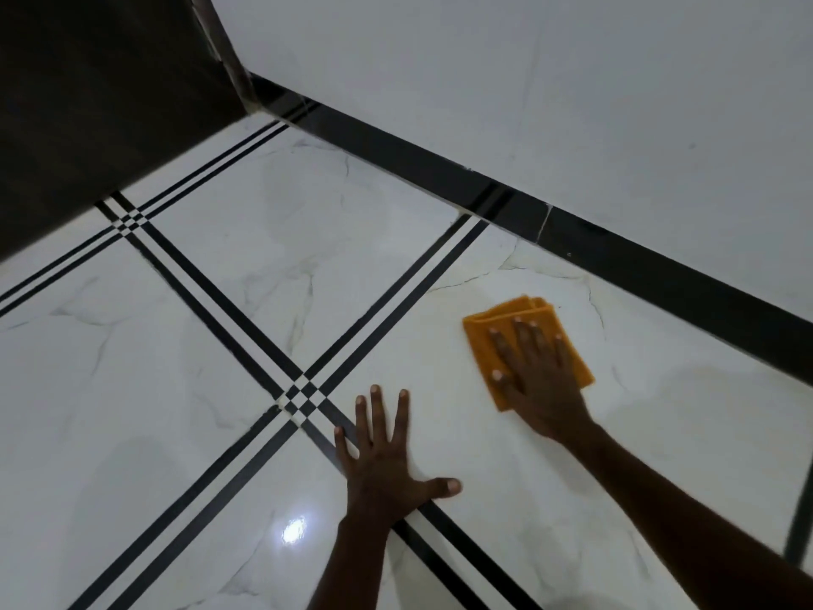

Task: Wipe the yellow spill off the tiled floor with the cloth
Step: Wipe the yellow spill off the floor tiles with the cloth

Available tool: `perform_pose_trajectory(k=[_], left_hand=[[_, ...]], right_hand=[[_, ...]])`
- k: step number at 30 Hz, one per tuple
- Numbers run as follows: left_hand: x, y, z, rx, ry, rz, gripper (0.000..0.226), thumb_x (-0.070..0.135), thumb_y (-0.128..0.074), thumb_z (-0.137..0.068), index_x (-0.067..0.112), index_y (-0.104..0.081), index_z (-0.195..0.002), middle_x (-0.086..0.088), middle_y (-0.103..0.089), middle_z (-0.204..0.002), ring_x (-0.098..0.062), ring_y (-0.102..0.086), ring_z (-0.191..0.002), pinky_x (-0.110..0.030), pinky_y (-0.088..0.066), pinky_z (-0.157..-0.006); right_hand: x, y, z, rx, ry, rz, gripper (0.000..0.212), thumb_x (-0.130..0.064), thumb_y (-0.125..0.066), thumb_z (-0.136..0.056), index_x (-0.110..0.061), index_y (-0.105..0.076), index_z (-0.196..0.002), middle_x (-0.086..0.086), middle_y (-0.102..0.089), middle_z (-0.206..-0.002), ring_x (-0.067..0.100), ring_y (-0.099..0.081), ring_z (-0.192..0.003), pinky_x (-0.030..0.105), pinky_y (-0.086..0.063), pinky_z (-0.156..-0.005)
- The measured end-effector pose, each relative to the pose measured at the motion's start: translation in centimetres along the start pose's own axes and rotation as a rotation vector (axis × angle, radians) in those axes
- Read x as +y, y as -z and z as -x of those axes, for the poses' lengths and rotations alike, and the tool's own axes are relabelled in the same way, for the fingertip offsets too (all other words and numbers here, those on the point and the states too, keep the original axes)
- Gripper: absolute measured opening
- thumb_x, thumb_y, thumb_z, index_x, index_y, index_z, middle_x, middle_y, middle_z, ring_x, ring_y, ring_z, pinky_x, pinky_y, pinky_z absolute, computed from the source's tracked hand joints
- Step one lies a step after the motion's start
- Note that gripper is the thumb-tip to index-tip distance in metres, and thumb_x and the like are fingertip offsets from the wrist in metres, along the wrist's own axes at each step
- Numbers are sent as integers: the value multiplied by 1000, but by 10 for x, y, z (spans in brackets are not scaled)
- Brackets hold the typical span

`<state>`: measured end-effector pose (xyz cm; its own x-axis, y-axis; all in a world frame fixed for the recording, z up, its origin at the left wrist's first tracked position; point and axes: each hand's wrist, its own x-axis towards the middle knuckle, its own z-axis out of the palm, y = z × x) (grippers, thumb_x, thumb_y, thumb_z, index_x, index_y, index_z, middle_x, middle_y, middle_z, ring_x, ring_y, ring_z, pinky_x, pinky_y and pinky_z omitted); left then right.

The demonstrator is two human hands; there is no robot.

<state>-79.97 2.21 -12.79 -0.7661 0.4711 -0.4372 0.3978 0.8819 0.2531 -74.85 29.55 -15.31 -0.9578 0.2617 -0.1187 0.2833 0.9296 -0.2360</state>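
The right hand (pixel 539 376) lies flat on a folded orange cloth (pixel 528 345), fingers straight and spread, pressing it against the white tiled floor (pixel 264 257). That is probably so the whole palm bears down evenly while wiping. The cloth sits at about four o'clock in the view, near the black skirting (pixel 506 200) that runs along the wall (pixel 572 81). The left hand (pixel 387 460) is also open, fingers splayed flat on the tile at six o'clock across a pair of black stripes (pixel 211 310), most likely propping up the person's weight. No yellow spill is visible; it may be under the cloth or already gone. No writing or brand can be read anywhere.
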Motion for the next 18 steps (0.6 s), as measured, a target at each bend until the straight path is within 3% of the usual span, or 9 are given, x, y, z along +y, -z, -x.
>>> perform_pose_trajectory(k=[3,6,9,11,14,16,18], left_hand=[[1,-3,-1,23,-1,-3,144,107,-42,-47,41,34,-149,0,48,-155,-26,40,-146,-64,15,-116],[-1,-6,-4,23,-15,1,143,106,-42,-47,41,35,-149,0,49,-154,-26,42,-145,-62,17,-115],[-3,-6,-4,34,-24,14,142,105,-44,-49,41,33,-150,0,49,-154,-25,42,-145,-61,19,-115],[-3,-5,-3,15,-24,13,142,105,-45,-50,41,35,-149,1,50,-153,-26,43,-144,-61,20,-115],[-2,-2,-2,-13,-24,12,142,105,-44,-50,40,36,-149,0,53,-151,-27,43,-144,-63,19,-116],[-2,-2,-3,5,-19,10,143,106,-42,-49,40,35,-149,1,51,-152,-26,42,-145,-63,17,-116],[-2,-2,-3,-1,-12,14,143,106,-42,-48,41,35,-149,0,50,-154,-26,41,-145,-64,16,-117]], right_hand=[[34,18,-47,85,-185,37,71,-60,-13,-101,-24,-21,-163,22,-26,-167,45,-23,-154,64,-14,-123],[15,25,-144,97,-236,44,74,-59,-14,-101,-19,-20,-163,28,-24,-165,52,-22,-152,67,-13,-121],[-51,-10,-189,244,-101,112,66,-55,-29,-102,-19,-44,-155,26,-46,-155,52,-43,-142,74,-31,-112],[-89,-26,-163,234,92,120,62,-52,-36,-101,-20,-50,-152,24,-46,-156,49,-41,-144,71,-29,-115],[-69,-18,-89,93,221,93,65,-57,-26,-104,-29,-24,-162,17,-29,-167,42,-24,-155,65,-18,-123],[-23,-6,-42,35,118,84,69,-65,-14,-102,-32,-10,-162,14,-20,-170,40,-17,-157,63,-14,-125],[24,11,-28,3,-39,63,74,-67,-8,-99,-30,-10,-163,15,-16,-170,40,-14,-157,62,-11,-125]])
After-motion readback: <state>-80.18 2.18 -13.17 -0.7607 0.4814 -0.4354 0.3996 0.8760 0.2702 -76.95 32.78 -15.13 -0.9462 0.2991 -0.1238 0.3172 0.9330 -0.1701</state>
